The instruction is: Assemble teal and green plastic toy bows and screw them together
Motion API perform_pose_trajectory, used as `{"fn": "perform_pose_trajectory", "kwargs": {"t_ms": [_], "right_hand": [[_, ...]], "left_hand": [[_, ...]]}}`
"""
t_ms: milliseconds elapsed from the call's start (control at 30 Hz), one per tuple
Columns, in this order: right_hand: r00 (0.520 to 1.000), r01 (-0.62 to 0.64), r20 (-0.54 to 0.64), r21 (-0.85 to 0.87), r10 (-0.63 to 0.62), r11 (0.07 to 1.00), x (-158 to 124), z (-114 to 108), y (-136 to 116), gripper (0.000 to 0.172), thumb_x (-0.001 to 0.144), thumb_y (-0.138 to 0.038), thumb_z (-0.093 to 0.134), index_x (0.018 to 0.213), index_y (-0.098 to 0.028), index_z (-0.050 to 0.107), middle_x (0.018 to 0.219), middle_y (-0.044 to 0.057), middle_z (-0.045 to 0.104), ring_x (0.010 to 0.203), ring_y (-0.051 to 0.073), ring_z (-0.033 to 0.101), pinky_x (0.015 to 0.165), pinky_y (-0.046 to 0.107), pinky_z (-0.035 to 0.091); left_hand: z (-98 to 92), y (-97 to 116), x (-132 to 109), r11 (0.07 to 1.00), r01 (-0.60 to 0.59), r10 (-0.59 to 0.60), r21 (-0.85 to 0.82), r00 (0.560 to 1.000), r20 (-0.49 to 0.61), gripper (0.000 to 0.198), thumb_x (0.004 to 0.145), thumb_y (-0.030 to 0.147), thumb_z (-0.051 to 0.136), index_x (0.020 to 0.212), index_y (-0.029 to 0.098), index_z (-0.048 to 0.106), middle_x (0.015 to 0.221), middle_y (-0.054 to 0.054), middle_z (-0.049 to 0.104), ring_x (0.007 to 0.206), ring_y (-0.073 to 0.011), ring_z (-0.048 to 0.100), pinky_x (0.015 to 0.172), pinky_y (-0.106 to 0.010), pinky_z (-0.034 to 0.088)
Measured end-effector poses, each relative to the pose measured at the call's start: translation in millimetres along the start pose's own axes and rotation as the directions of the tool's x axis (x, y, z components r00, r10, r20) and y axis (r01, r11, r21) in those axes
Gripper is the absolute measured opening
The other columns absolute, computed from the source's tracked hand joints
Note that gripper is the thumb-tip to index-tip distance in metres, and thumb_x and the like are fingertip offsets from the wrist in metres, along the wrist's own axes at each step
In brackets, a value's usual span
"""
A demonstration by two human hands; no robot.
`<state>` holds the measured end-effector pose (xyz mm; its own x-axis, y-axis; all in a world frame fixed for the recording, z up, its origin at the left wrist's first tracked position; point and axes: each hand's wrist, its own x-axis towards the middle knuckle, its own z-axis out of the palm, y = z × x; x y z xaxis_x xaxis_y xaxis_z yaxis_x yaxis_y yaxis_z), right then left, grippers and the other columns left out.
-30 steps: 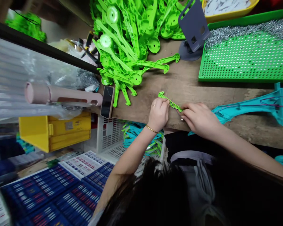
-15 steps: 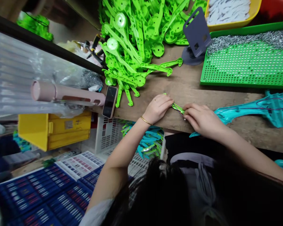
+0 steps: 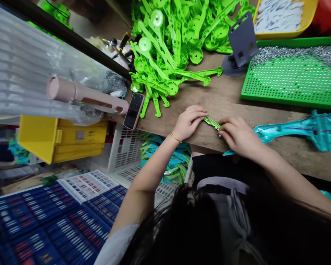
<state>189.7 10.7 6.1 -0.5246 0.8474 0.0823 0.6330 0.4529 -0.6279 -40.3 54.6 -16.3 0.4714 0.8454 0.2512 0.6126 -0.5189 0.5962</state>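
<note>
While the left hand point(image 3: 189, 122) and right hand point(image 3: 238, 136) pinch the green strip point(image 3: 212, 122) over the near tabletop point(image 3: 226, 94), the step appears to be fingertip fitting; the next move calls for steady holding.

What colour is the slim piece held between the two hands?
The slim piece is bright green, showing best in the head view.

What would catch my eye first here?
Probably the heap of bright green plastic parts at the top middle. Below it, the left hand and right hand hold a slim green piece between them. A turquoise part lies on the wooden bench at right.
</note>
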Motion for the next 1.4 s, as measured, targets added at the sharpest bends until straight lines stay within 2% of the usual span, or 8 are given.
{"fn": "perform_pose_trajectory", "kwargs": {"t_ms": [100,200,433,700,867,1000,1233,1400], "right_hand": [[1.0,0.023,-0.005,-0.013,-0.023,1.0,0.4,-0.1,1.0,0.021,0.094,-0.025,0.045,0.094,-0.015,0.063,0.112,0.013,0.062,0.106,0.026,0.052,0.095,0.041,0.045],[1.0,0.015,0.027,-0.034,-0.014,0.999,-0.5,-1.3,-0.1,0.023,0.095,-0.026,0.044,0.095,-0.014,0.064,0.112,0.013,0.062,0.106,0.026,0.051,0.094,0.041,0.044],[1.0,0.002,0.019,-0.17,0.001,0.985,-4.3,-15.1,-7.8,0.023,0.095,-0.03,0.046,0.097,-0.017,0.065,0.111,0.011,0.064,0.105,0.027,0.054,0.092,0.044,0.038],[0.976,-0.092,0.193,-0.053,0.1,0.994,5.3,-32.6,-4.2,0.019,0.09,-0.026,0.051,0.091,-0.018,0.068,0.09,0.007,0.066,0.081,0.02,0.062,0.072,0.031,0.042],[0.987,0.043,0.157,-0.056,-0.034,0.998,11.5,-34.6,-2.8,0.018,0.092,-0.027,0.05,0.09,-0.018,0.066,0.09,0.006,0.067,0.09,0.021,0.063,0.083,0.036,0.039],[0.991,0.1,0.1,-0.063,-0.093,0.993,17.5,-30.1,-2.3,0.021,0.093,-0.03,0.048,0.092,-0.018,0.066,0.09,0.008,0.067,0.09,0.021,0.062,0.081,0.036,0.04],[0.996,0.04,0.086,-0.03,-0.037,0.999,15.8,-31.5,1.0,0.017,0.089,-0.029,0.05,0.086,-0.019,0.063,0.086,0.008,0.063,0.083,0.021,0.059,0.074,0.033,0.045],[0.982,-0.002,0.184,-0.155,0.03,0.988,10.8,-35.3,3.5,0.02,0.089,-0.03,0.047,0.087,-0.018,0.063,0.088,0.01,0.063,0.084,0.023,0.06,0.074,0.033,0.045]], "left_hand": [[0.2,8.8,-7.6,0.996,0.085,-0.083,0.007,0.984,-0.156,0.021,0.096,0.024,0.048,0.105,0.02,0.067,0.119,-0.008,0.068,0.117,-0.0173,0.06,0.104,-0.042,0.048],[5.3,22.2,-17.0,0.996,0.087,-0.079,0.02,0.964,-0.254,0.022,0.097,0.023,0.047,0.105,0.018,0.066,0.119,-0.01,0.067,0.119,-0.0184,0.059,0.105,-0.043,0.047],[26.2,48.2,-27.5,1.0,0.018,-0.018,-0.004,0.985,-0.17,0.022,0.097,0.022,0.047,0.107,0.017,0.065,0.123,-0.011,0.066,0.128,-0.0204,0.053,0.112,-0.049,0.041],[34.0,39.4,-23.7,0.995,0.019,-0.04,-0.097,0.975,-0.22,0.014,0.092,0.024,0.058,0.095,0.02,0.07,0.11,-0.007,0.071,0.116,-0.0194,0.061,0.107,-0.046,0.046],[34.6,42.3,-19.8,0.994,0.058,-0.076,-0.092,0.976,-0.202,0.014,0.091,0.027,0.059,0.09,0.022,0.071,0.107,-0.005,0.07,0.113,-0.0196,0.061,0.105,-0.044,0.047],[37.6,45.6,-17.2,0.992,0.085,-0.103,-0.092,0.972,-0.211,0.015,0.092,0.025,0.057,0.088,0.022,0.071,0.104,-0.005,0.069,0.111,-0.0195,0.06,0.105,-0.043,0.045],[39.1,46.3,-15.8,0.991,0.089,-0.109,-0.098,0.969,-0.223,0.015,0.091,0.026,0.058,0.084,0.021,0.07,0.101,-0.004,0.068,0.107,-0.0192,0.06,0.105,-0.043,0.044],[38.6,46.6,-15.1,0.988,0.1,-0.124,-0.119,0.967,-0.223,0.012,0.09,0.024,0.06,0.083,0.021,0.069,0.1,-0.004,0.068,0.107,-0.0194,0.06,0.102,-0.042,0.045]]}}
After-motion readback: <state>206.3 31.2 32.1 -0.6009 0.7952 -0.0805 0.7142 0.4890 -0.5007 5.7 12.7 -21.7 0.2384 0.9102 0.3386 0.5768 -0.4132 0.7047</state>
